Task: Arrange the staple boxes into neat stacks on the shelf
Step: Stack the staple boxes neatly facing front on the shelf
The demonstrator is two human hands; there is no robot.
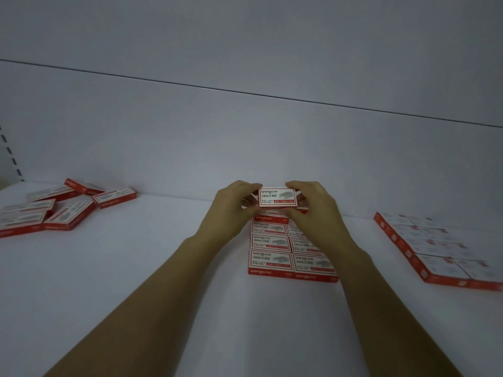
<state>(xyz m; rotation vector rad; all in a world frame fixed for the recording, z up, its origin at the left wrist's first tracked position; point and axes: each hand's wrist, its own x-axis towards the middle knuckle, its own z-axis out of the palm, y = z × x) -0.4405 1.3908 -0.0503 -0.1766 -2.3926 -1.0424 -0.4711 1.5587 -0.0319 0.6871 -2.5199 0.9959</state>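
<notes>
A red and white staple box (pixel 277 197) is held between both hands above the far end of a tidy block of staple boxes (pixel 272 254) at the middle of the white shelf (pixel 163 254). My left hand (pixel 231 210) grips its left end, and my right hand (pixel 315 210) grips its right end. The block lies in two columns, label side up; my right hand and forearm hide part of its right column. A loose heap of staple boxes (pixel 65 210) lies at the left.
A second flat block of staple boxes (pixel 441 248) lies at the right, running off the frame edge. The shelf's white back wall (pixel 245 145) rises just behind the hands. A slotted upright (pixel 11 156) stands at the far left.
</notes>
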